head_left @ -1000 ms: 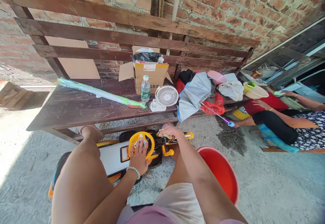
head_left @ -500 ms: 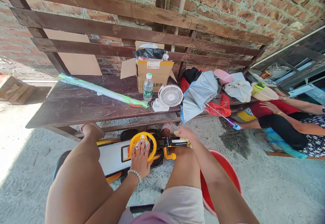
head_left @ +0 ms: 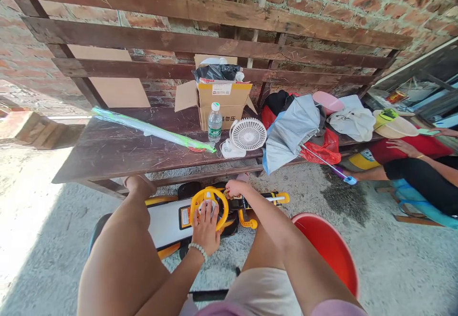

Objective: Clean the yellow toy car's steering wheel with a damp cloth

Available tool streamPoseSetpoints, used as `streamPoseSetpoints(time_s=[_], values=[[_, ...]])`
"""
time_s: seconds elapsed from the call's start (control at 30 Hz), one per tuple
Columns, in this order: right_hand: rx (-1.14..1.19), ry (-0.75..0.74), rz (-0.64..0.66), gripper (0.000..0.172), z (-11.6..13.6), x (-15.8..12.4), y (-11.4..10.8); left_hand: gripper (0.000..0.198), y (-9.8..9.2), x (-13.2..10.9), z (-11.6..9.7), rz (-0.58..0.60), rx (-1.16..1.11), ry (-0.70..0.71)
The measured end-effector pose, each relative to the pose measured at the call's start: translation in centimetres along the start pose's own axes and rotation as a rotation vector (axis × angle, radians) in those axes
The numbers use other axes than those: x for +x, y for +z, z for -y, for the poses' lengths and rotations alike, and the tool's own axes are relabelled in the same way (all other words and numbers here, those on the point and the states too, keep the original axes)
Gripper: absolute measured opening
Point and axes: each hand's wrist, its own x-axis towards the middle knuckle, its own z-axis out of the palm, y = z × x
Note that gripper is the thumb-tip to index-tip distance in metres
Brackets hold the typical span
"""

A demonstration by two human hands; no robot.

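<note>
A yellow-and-black ride-on toy car (head_left: 162,223) with a white seat stands on the concrete between my legs. My left hand (head_left: 206,232) lies on its yellow steering wheel (head_left: 224,207), fingers stretched flat across the hub. Just beyond the wheel, my right hand (head_left: 236,188) is closed on a small pale yellowish cloth (head_left: 232,195), mostly hidden under the fingers, against the car's black front part. A yellow-ended bar (head_left: 282,198) sticks out to the right of that forearm, and a yellow hooked piece (head_left: 250,223) sits below it.
On the wooden bench (head_left: 118,161) are a long wrapped bundle (head_left: 153,131), a water bottle (head_left: 215,124), a white fan (head_left: 248,134), a cardboard box (head_left: 220,106) and a silver umbrella (head_left: 291,130). A red basin (head_left: 329,244) stands right. Another person's hand (head_left: 402,148) shows far right.
My right hand has moved left with the cloth, from the front bar to beside the steering wheel. My left hand stays on the wheel. The view has shifted slightly.
</note>
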Motion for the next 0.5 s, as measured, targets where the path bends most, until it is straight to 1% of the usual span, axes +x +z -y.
streamPoseSetpoints(time_s=[0.07,0.1,0.2,0.27,0.33,0.4,0.43,0.5], values=[[-0.044,-0.018,0.143,0.040,0.5,-0.1,0.0,0.095,0.2,-0.1,0.1,0.001,0.001,0.008],[-0.059,-0.032,0.207,0.038,0.6,-0.3,0.0,0.095,0.3,-0.1,0.1,0.001,0.004,0.009],[-0.099,-0.080,0.314,0.026,0.6,-0.7,-0.5,0.096,0.4,-0.2,0.3,0.003,0.001,0.014],[-0.126,-0.111,0.363,0.024,0.3,-0.7,-0.9,0.099,0.4,-0.3,0.3,0.005,-0.007,0.017],[-0.128,-0.101,0.385,0.024,-0.3,-0.4,-1.4,0.099,0.3,-0.2,0.4,0.012,-0.009,0.019],[-0.108,-0.052,0.377,0.025,-1.5,0.1,-2.0,0.098,0.2,-0.2,0.4,0.018,-0.003,0.019],[-0.099,-0.014,0.355,0.025,-2.5,0.2,-2.4,0.097,0.2,-0.2,0.4,0.018,0.003,0.017],[-0.079,0.076,0.246,0.028,-5.1,0.0,-3.5,0.095,0.3,-0.2,0.3,0.002,0.017,0.015]])
